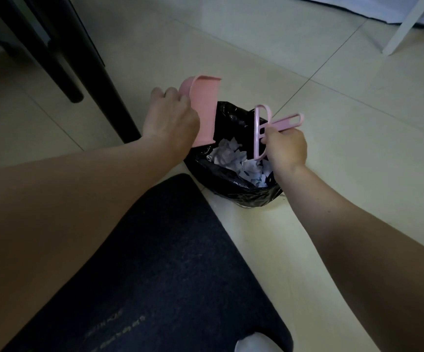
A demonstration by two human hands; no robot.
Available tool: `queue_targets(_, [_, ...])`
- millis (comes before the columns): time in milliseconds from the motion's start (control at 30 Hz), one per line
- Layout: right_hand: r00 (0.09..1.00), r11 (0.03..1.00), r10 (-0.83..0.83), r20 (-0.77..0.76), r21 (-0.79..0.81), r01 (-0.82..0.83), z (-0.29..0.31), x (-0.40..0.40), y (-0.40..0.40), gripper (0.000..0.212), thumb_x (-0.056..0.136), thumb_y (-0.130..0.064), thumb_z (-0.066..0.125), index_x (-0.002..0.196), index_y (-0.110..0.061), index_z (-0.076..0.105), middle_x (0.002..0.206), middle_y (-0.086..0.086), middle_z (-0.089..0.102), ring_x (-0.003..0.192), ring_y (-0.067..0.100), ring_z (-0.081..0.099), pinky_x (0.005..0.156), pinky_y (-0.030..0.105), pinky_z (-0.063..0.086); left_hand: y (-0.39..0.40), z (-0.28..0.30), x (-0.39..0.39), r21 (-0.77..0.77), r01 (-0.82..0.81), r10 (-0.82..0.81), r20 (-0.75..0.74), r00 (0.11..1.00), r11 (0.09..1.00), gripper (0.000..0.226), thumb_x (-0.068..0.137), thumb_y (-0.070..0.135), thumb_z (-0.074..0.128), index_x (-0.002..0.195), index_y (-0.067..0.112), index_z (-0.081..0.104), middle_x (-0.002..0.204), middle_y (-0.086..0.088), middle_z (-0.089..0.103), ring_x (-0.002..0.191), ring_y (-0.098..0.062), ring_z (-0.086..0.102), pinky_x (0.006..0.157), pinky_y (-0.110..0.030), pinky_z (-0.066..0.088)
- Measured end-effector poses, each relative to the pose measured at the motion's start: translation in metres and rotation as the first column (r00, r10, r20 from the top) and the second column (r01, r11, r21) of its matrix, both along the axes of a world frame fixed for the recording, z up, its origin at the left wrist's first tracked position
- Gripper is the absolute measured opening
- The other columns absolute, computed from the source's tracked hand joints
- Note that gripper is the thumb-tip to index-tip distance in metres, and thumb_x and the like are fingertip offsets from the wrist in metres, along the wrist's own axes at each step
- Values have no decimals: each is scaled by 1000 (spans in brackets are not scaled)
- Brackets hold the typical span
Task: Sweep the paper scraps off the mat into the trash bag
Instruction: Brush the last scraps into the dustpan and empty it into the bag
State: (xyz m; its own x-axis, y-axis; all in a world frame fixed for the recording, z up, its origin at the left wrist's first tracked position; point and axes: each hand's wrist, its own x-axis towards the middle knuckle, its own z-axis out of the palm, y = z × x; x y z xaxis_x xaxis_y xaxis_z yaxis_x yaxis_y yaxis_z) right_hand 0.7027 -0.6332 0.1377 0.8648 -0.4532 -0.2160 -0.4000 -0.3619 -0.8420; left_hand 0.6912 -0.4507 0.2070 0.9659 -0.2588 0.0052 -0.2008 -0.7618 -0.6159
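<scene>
Starting nearest the camera: dark mat (155, 262) lies on the floor, rounded corners, faint lettering near its close edge, too small to read. A pale rounded thing (250, 342) overlaps the mat's near right corner; cannot tell what it is.

Floor (345, 153) is large pale glossy tiles with thin dark grout lines running diagonally. Lighting is dim.

Just past the mat's far corner sits the black trash bag (231, 184), mouth open, touching or almost touching the mat edge. White paper scraps (233, 158) are piled inside it. No scraps visible on the exposed mat.

Left hand (170, 120) grips a pink dustpan (204, 110), fingers curled round its handle end, pan tipped steeply with its lower edge at the bag's left rim. Right hand (285, 148) pinches a pink brush (261, 133) at the neck, its head held upright over the bag opening, handle sticking out to the right.

Further back left: black furniture legs (68, 62) stand on the tiles. Far right: a white leg (409, 26), slanted, and a white panel along the top edge.
</scene>
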Motion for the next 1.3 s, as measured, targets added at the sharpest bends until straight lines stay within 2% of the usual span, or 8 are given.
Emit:
queue_targets(167, [1000,997,5,-17,82,-3,3,-1,8,32,88,-27,48,87,-5,71,79,5,68,67,25,59,63,31,46,-3,-4,-5,-60,75,-75,0,997,995,29,87,9,50,116,7,55,115,-12,56,106,-31,50,79,-37,39])
queue_targets(300, [998,957,27,65,286,-45,12,-1,18,21,83,-17,53,65,-15,63,68,0,68,63,20,60,68,33,49,-7,-11,-9,-26,26,-28,-85,996,999,28,85,14,56,113,12,59,113,-9,57,103,-29,51,77,-36,39])
queue_targets(567, [998,999,36,55,-31,-35,12,2,6,33,90,-29,48,88,-4,68,82,8,68,77,29,62,64,30,41,3,-7,-9,-224,-67,74,24,997,972,27,83,6,53,109,3,58,111,-15,57,102,-33,51,72,-36,35])
queue_targets(767, [989,988,64,135,131,-82,14,-1,13,26,90,-28,54,73,-11,66,71,1,66,71,23,60,63,30,44,-6,-20,-11,-185,-32,17,-78,997,982,26,84,7,52,108,9,62,113,-10,58,103,-31,53,75,-34,37])
queue_targets(867, [988,999,49,144,-13,-48,15,2,9,28,94,-32,48,81,-13,64,77,0,62,75,23,57,63,27,36,1,-23,-12,-191,-79,70,-56,996,978,26,82,8,56,107,8,62,110,-10,59,102,-32,54,70,-33,31])
queue_targets(967, [995,989,78,61,-128,-70,14,2,8,33,95,-34,48,65,-19,49,65,-3,52,75,25,52,64,25,32,4,-19,-15,-228,-28,27,-6,1000,973,27,81,6,53,108,6,59,109,-11,58,102,-32,53,71,-34,33])
queue_targets(1133, [990,983,44,135,174,-68,13,0,17,29,89,-25,53,63,-17,62,68,-2,67,71,24,63,68,32,48,1,-21,-15,-184,87,-95,-35,995,979,28,83,8,51,110,10,57,112,-7,58,104,-31,51,79,-36,39])
queue_targets(1300, [994,1000,-22,109,-19,24,13,2,7,35,95,-34,47,65,-16,53,66,-3,55,71,26,54,63,29,39,10,-21,-17,-190,84,-81,22,996,978,28,82,7,49,110,7,57,110,-10,58,102,-31,51,80,-37,39])
